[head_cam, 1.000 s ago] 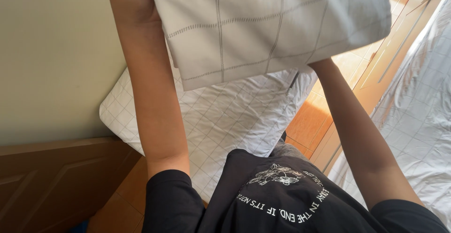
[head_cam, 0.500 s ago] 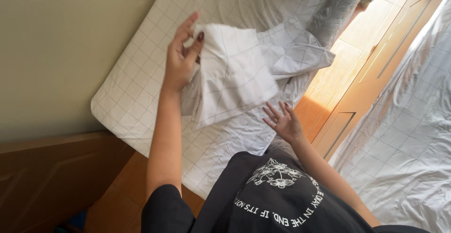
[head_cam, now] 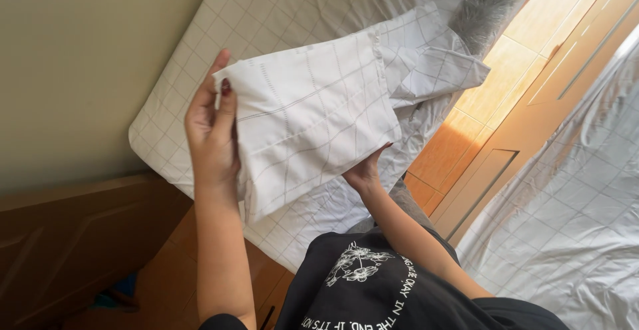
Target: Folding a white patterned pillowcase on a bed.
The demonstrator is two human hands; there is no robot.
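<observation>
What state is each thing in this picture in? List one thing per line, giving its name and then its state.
Pillowcase: white with a grid pattern, folded flat, held up above the bed.
Left hand: gripping the pillowcase's left edge.
Right hand: supporting the pillowcase from beneath, mostly hidden.
Bed sheet: spread on the mattress, wrinkled.
Grey pillow: lying on the bed, uncovered.

The pillowcase [head_cam: 313, 114] is white with a thin grey grid, same as the mattress [head_cam: 200, 84] cover. Shirt [head_cam: 373, 290] is black with a white flower print, floor [head_cam: 479, 110] is warm orange wood, wall [head_cam: 73, 57] is plain beige.
</observation>
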